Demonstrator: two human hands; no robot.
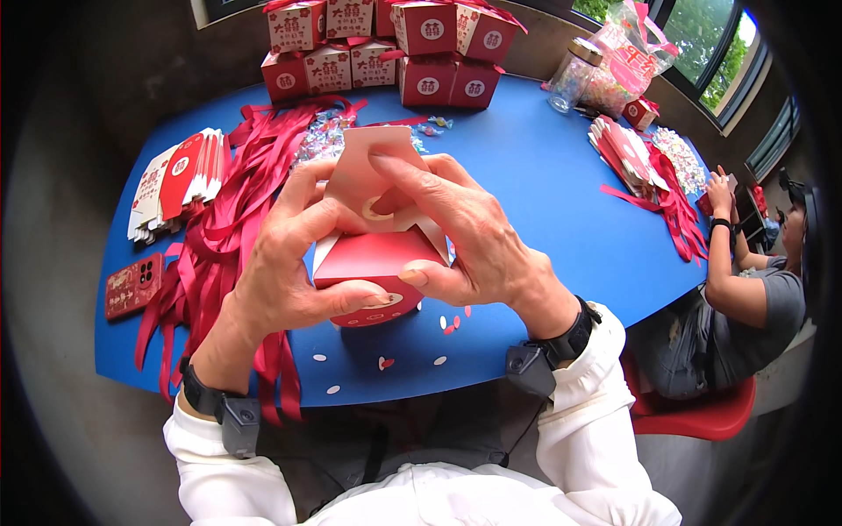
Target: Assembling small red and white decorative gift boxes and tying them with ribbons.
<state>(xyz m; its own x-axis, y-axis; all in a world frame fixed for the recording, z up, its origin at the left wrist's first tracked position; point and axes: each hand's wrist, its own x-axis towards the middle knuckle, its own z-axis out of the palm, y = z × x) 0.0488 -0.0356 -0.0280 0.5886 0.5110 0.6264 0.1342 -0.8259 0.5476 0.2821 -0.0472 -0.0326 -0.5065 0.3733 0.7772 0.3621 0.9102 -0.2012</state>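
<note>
Red box (373,256) is getting clasped by left hand (285,254) and right hand (482,241), pale flap (375,138) pressed by a right finger (412,180).

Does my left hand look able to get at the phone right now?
Probably yes: only red ribbons seem to lie between the left hand and the phone, which lies mostly uncovered, though that hand is on the box.

Some fingertips of L hand (282,252) hidden bhd box flap (361,180), & top-row boxes (296,28) cut off @ upper edge.
</note>
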